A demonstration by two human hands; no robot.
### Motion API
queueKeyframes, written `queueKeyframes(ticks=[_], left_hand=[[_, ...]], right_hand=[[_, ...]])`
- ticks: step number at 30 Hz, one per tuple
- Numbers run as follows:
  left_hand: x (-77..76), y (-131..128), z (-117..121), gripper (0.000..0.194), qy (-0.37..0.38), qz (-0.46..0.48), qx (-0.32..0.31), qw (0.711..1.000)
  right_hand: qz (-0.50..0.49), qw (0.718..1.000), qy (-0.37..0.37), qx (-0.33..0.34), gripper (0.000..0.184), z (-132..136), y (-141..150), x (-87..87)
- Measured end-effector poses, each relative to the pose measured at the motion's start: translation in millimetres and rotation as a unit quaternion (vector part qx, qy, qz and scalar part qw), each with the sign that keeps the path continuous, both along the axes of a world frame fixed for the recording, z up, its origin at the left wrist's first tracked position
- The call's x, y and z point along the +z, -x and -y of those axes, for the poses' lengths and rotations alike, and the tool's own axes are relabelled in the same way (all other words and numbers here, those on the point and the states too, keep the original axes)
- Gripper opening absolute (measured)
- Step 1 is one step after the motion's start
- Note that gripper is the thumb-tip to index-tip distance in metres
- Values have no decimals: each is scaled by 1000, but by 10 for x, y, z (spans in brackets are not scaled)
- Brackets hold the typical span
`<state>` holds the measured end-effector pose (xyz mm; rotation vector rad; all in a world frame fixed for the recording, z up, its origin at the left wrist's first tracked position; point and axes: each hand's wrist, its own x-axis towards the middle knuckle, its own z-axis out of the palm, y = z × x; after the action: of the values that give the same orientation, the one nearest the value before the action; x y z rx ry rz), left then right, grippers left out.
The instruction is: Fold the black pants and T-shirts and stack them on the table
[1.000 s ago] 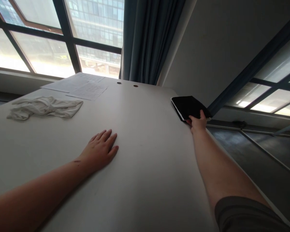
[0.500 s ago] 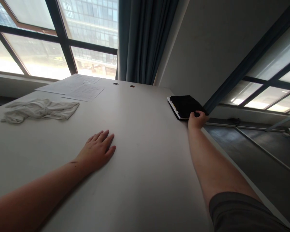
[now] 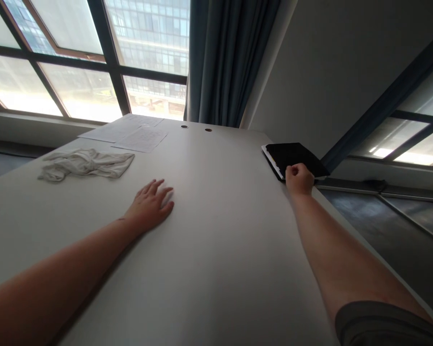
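Note:
A black-covered notebook (image 3: 292,154) with white page edges lies at the table's right edge. My right hand (image 3: 299,179) is at its near side, the fingers curled closed against the cover and pages. The cover's near right corner stands a little off the pages. How the fingertips grip is partly hidden by the hand itself. My left hand (image 3: 150,205) rests on the white table (image 3: 216,230) with its fingers spread, holding nothing. Beyond it, to the left, lies a crumpled white cloth (image 3: 88,164).
Printed paper sheets (image 3: 140,138) lie at the far left of the table, near two round holes in its top. Behind the table hang blue-grey curtains (image 3: 227,62) beside a window (image 3: 151,38). To the right, the table edge drops to a grey floor (image 3: 368,226).
My right hand has shifted left along the notebook's near edge and its fingers have curled in. My left hand has lifted its fingers slightly. The view has turned a little left.

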<state>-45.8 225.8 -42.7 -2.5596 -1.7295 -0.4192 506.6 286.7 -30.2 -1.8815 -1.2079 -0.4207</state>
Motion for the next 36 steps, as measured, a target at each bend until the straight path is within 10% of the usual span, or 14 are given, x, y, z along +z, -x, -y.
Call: queueKeyframes(ticks=[7, 11, 19, 25, 29, 36], left_hand=[[119, 1224, -847, 74, 8, 31, 258, 966], [226, 1518, -841, 60, 8, 11, 252, 968], [217, 622, -502, 43, 13, -63, 48, 997], [221, -45, -136, 55, -25, 13, -274, 961], [209, 27, -151, 47, -51, 6, -211, 976], [164, 251, -372, 39, -42, -13, -65, 997]], right_hand=[[123, 965, 109, 202, 21, -39, 686, -26], [160, 929, 156, 296, 27, -49, 960, -81], [192, 903, 143, 358, 23, 13, 1254, -7], [185, 797, 105, 565, 21, 340, 2046, 108], [227, 723, 183, 626, 29, 503, 2327, 125], [246, 721, 186, 621, 20, 556, 2399, 116]])
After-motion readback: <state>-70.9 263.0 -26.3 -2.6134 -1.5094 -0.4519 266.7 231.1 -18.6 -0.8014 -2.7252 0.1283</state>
